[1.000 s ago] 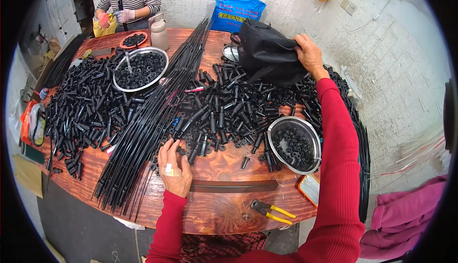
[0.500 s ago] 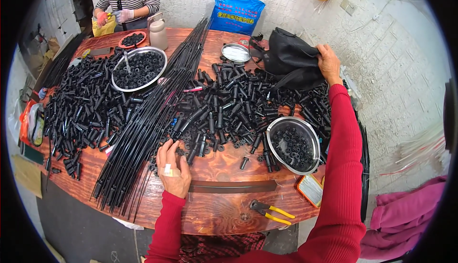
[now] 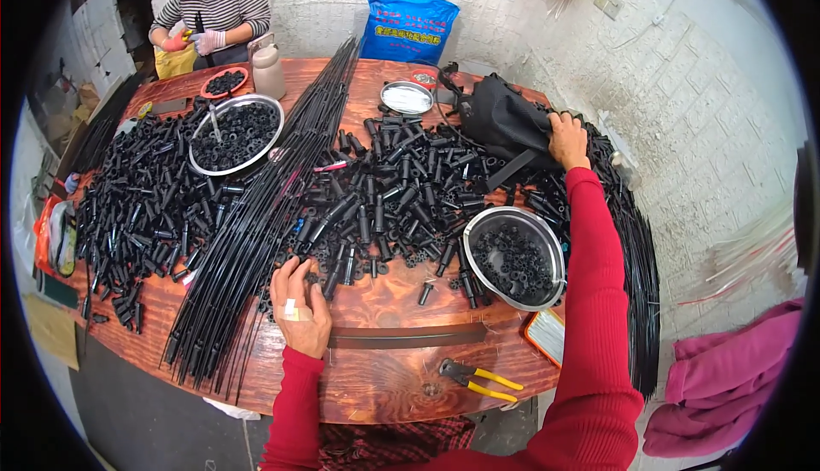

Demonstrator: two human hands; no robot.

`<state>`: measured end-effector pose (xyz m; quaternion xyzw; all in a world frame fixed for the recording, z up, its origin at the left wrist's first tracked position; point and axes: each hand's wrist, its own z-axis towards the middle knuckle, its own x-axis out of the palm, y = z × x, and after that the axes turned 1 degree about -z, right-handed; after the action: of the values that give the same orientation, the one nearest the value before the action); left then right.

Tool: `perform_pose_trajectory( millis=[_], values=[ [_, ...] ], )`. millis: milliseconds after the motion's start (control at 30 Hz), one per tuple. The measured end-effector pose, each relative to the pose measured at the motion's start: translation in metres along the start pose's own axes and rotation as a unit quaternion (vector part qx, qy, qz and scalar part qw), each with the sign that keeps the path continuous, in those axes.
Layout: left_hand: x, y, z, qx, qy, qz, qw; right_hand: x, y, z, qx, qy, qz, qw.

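Observation:
My right hand is closed on a black fabric bag at the far right of the table, over the heap of black plastic tubular parts. My left hand rests on the wood at that heap's near edge, fingers stretched out, a small plaster on its back. It seems to hold nothing. Right beside it lies a flat dark strip. The yellow-handled pliers lie near the table's front edge.
A bundle of long black rods crosses the table. Metal bowls of small black rings stand left and right. Behind are a small metal dish, a beige flask and a blue sack. A gloved co-worker works at back left.
My right hand has lowered the black bag and brought it slightly nearer, uncovering black rods at the right. The view has shifted a little; my left hand stays in place.

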<state>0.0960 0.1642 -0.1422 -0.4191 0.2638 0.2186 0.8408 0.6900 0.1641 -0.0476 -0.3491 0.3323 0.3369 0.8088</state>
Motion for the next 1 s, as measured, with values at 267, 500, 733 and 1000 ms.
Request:
perform_pose_trajectory(
  millis=[267,500,733,1000],
  values=[
    [0.003,0.002,0.004,0.020,0.014,-0.028,0.999,-0.037,-0.001,0.013,0.023,0.041,0.024,0.999],
    [0.012,0.000,0.001,0.056,0.086,0.017,0.995,-0.154,0.087,-0.037,-0.193,-0.027,0.145,0.970],
    [0.016,0.009,0.003,0.080,0.123,0.063,0.987,-0.234,0.190,-0.148,-0.339,0.228,0.330,0.851],
    [0.038,0.009,0.014,0.106,0.155,0.101,0.977,-0.179,0.245,-0.194,-0.289,0.139,0.336,0.886]
  ],
)
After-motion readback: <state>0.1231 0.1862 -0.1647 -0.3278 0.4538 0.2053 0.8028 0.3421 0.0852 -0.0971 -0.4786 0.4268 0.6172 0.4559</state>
